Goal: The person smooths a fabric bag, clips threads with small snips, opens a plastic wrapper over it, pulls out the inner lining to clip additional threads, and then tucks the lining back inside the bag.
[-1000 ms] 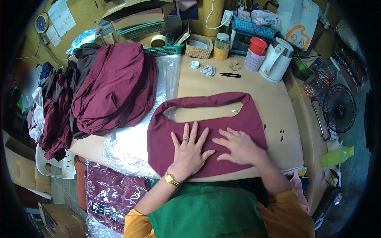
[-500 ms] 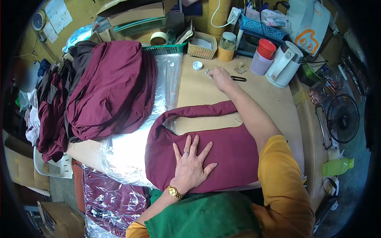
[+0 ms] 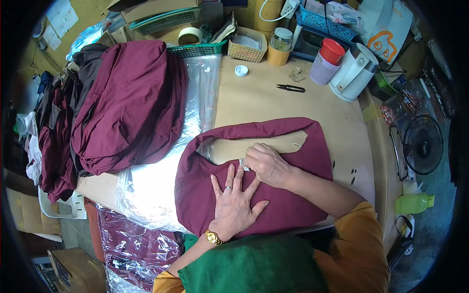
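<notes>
On top of the tan worktable (image 3: 337, 117), to the right of a heaped pile of maroon fabric (image 3: 132, 107), a maroon bag (image 3: 293, 205) lies flat just before the person, its left end over clear plastic (image 3: 146, 190). Its long axis runs left to right; the strap (image 3: 259, 128) loops out on the far side, and the gently curved bottom edge faces the green apron (image 3: 254, 263). The left hand (image 3: 234, 207) spreads wide on the bag, palm down, fingers pointing away, probably to keep the cloth flat and stop it shifting. The right hand (image 3: 267, 165) is closed around a small whitish wad (image 3: 244, 164) at the bag's upper edge, right next to the left hand, perhaps because the fabric is steadiest there.
</notes>
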`<act>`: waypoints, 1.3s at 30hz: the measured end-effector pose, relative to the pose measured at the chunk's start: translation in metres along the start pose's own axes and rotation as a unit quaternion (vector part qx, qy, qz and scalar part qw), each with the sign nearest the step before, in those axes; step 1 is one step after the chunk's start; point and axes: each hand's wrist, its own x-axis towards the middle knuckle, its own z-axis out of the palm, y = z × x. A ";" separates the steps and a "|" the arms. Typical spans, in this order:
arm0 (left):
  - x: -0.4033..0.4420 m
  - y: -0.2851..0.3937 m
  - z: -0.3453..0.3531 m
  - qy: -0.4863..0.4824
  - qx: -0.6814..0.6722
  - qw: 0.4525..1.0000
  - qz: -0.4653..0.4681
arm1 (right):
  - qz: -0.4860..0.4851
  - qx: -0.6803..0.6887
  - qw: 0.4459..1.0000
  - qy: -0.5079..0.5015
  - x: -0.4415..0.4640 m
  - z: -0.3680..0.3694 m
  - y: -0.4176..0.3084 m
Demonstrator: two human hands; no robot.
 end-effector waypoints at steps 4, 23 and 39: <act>0.001 0.000 -0.001 0.024 -0.008 1.000 -0.001 | 0.016 -0.003 1.000 -0.005 -0.017 -0.014 0.002; -0.002 -0.003 0.000 0.008 0.022 1.000 0.013 | 0.070 -0.011 0.997 -0.005 -0.008 -0.006 -0.011; -0.006 0.003 -0.005 0.070 -0.107 0.989 -0.072 | 0.265 -0.060 0.960 0.072 0.041 -0.086 0.031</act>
